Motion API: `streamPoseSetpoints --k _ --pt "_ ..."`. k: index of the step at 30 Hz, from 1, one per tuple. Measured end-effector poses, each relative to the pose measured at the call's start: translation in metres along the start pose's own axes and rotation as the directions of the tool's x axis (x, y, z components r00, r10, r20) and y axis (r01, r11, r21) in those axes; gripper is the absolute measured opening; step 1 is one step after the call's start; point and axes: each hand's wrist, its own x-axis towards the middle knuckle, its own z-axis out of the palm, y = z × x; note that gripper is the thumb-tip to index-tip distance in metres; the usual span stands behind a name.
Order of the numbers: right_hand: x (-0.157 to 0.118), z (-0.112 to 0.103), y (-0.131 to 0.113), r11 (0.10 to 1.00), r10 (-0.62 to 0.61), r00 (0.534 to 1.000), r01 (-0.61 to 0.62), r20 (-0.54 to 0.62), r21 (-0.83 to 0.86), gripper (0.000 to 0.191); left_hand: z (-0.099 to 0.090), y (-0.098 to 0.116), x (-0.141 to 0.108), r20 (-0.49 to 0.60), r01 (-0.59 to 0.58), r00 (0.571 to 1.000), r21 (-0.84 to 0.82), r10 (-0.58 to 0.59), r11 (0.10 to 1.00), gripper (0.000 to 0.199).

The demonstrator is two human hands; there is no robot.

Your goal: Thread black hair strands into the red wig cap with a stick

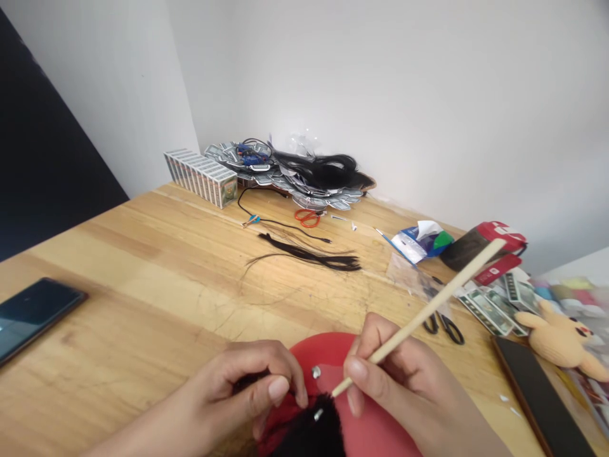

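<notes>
Closely, both hands bent over a red rounded form [375, 431] at the worktop's [143, 266] near edge.
The right hand [399, 374] gripped a thin wooden stick [419, 317] beside a tuft of black hair [309, 431]; the left hand [238, 387] curled, pinching at the tuft. Loose black hair [309, 257] lay well apart, near black-handled scissors [442, 327].

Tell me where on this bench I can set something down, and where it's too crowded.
Bare wood lies between the phone and the left hand. Another strip runs between the black hair strands and the red rounded form. The right end is crowded: black scissors, printed packets, plush toy.
</notes>
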Motion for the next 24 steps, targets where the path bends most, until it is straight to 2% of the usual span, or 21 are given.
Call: streamPoseSetpoints --k 6,11,21,24 --pt "0.0007 0.0036 -0.0015 0.993 -0.031 0.999 0.028 -0.028 -0.116 0.037 -0.0002 0.0020 0.0011 0.011 0.003 1.000 0.007 -0.003 1.000 0.036" --pt "-0.0002 0.0067 -0.0012 0.995 0.000 0.999 -0.003 -0.032 -0.095 0.033 0.0005 0.0045 -0.0010 0.026 0.024 0.999 0.001 -0.024 1.000 0.034" --pt "-0.0014 0.0041 0.0049 0.991 -0.056 0.995 0.045 -0.083 -0.125 0.034 0.0018 0.0075 -0.0047 0.010 0.055 0.998 -0.017 -0.055 0.998 0.037" --pt "-0.0029 0.0047 0.0049 0.985 -0.108 0.986 0.089 -0.126 -0.150 0.034 -0.0004 0.0064 -0.0033 -0.013 0.045 0.999 -0.020 -0.046 0.999 0.035"
